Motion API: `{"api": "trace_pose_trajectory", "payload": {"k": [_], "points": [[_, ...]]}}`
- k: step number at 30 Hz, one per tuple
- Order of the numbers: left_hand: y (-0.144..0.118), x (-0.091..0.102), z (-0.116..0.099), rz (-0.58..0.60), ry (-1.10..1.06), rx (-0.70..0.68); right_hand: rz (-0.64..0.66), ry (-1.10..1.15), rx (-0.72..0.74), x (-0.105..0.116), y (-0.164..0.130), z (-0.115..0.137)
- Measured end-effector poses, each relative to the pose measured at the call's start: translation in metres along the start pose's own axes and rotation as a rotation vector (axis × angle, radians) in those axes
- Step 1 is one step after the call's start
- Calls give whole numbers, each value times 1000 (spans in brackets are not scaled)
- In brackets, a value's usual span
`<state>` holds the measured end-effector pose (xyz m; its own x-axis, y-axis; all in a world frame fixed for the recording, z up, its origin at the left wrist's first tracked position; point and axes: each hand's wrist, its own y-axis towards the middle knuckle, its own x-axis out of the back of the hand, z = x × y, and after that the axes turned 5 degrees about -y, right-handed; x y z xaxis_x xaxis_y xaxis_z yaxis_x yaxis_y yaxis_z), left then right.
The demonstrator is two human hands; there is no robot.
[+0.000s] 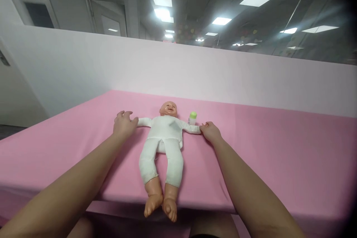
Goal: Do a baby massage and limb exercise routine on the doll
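Observation:
A baby doll [163, 145] in a white cloth suit lies on its back on the pink-covered table [279, 148], arms spread, bare feet hanging over the front edge. My left hand [123, 122] covers the end of the doll's arm on the left side and holds it. My right hand [210, 132] pinches the end of the doll's other arm against the cloth. A small white bottle with a green cap [192, 118] stands just behind that arm, close to my right hand.
A low pale partition wall [223, 74] runs along the far edge of the table. Behind it are an office ceiling with lit panels and a door [107, 16] at upper left. The table's front edge is near my body.

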<state>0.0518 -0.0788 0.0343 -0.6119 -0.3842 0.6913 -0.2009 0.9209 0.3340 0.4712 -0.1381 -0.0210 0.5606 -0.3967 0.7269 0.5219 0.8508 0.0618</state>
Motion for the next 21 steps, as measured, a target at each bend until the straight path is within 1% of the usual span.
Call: {"api": "trace_pose_trajectory", "payload": {"k": [2, 3, 5, 6, 9, 11, 12, 14, 17, 19, 21], "points": [[-31, 19, -14, 3, -95, -111, 4, -7, 8, -1, 1, 0], [-53, 28, -20, -22, -155, -181, 6, -10, 8, -1, 2, -1], [-107, 41, -28, -61, -280, -356, 12, -17, 3, -2, 4, -1], [-137, 45, -29, -54, -321, -425, 17, -23, 2, -3, 5, -2], [-221, 44, -21, 47, -300, -510, 10, -40, 3, -3, 5, -2], [-259, 37, -9, 122, -238, -578, -19, -35, 7, -4, 4, -1], [-271, 33, -2, 110, -208, -602, -36, -23, 10, -4, 2, 0], [-280, 27, 10, 130, -128, -622, -59, 16, 22, -5, 0, 1], [-273, 26, 21, 194, -16, -622, -75, 110, 43, -7, -4, 4], [-264, 29, 24, 218, 41, -612, -102, 177, 57, -8, -6, 6], [-257, 34, 24, 224, 65, -627, -157, 253, 80, -9, -9, 9]]}}
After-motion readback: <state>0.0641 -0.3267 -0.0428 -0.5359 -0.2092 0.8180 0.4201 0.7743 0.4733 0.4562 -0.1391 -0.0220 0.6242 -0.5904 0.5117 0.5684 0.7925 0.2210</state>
